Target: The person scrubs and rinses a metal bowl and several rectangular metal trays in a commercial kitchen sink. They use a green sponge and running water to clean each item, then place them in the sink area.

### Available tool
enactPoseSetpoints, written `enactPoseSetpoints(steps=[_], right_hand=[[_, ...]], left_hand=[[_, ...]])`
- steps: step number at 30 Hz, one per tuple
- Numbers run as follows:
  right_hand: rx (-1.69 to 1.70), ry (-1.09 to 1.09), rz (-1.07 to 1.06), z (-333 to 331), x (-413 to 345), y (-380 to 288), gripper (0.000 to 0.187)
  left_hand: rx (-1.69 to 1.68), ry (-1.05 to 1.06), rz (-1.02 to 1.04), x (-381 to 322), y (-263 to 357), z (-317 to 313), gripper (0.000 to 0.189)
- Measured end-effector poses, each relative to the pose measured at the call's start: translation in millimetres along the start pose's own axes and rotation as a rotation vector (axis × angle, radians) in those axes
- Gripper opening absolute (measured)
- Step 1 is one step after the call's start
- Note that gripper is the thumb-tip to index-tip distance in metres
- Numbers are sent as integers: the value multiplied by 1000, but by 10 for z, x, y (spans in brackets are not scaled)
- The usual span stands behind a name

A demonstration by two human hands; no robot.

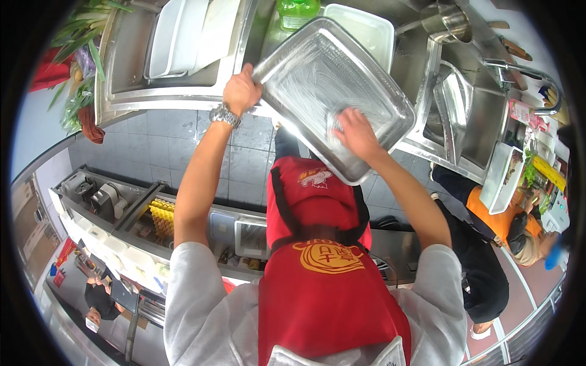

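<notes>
A rectangular stainless steel tray [311, 78] with whitish suds smeared over its inside is held tilted above the sink's front edge. My left hand [242, 90], with a metal-banded watch on the wrist, grips the tray's left rim. My right hand [355, 130] lies on the inner bottom of the tray, near its lower right part; its fingers are blurred, and whether something is beneath them is hidden. Behind the tray stand a bottle of green liquid [297, 13] and a pale plastic tub [371, 32], partly covered by the tray.
White trays [178, 41] stand in the left basin. At right are a metal pot [445, 23], a curved faucet [526, 68] and a shiny metal vessel [451, 110] in a basin. Leafy greens [82, 36] lie far left. People [503, 210] stand at right; another is lower left.
</notes>
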State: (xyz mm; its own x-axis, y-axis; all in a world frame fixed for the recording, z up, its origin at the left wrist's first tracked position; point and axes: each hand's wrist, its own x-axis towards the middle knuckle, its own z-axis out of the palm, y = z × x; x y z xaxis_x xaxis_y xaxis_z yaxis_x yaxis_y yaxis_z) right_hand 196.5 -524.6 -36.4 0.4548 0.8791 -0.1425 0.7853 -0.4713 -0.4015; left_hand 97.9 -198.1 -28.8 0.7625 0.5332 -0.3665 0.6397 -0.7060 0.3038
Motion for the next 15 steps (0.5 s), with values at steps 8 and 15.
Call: enactPoseSetpoints(steps=[8,15], right_hand=[[32,461,598,337,1382,193,23],[660,399,549,628,1817,-1153,26]], left_hand=[[-266,-57,5,-873,193,129,37],[-624,12,-2,-1198,304,468,31]])
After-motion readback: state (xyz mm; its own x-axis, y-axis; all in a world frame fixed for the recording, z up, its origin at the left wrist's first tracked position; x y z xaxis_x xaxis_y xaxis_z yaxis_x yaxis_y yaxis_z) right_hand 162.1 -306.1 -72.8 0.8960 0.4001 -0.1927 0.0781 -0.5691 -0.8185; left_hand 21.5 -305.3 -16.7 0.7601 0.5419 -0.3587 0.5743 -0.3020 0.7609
